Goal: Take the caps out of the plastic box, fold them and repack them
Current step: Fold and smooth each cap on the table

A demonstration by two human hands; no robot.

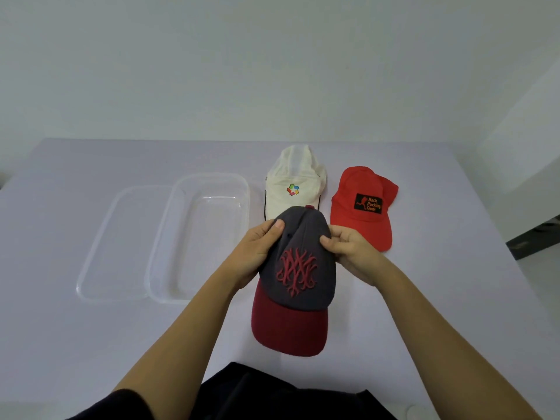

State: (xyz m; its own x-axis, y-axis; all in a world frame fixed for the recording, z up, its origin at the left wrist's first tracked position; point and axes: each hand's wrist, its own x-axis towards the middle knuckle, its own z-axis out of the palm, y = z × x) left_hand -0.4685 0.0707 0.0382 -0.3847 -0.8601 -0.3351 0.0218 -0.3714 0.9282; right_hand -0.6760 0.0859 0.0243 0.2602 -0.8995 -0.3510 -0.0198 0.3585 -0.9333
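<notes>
A grey cap (298,268) with a dark red brim and a red embroidered emblem is held above the table, brim toward me. My left hand (257,253) grips its crown on the left side, thumb on top. My right hand (348,250) pinches the crown on the right side. Behind it a white cap (295,180) with a colourful logo lies flat on the table. To its right lies a red cap (363,204) with a black patch. The clear plastic box (169,237) stands to the left with nothing in it.
The box's clear lid (112,244) lies flat against the box's left side. The pale table (75,328) ends at a white wall behind. At the far right the table edge drops to a dark floor (536,234).
</notes>
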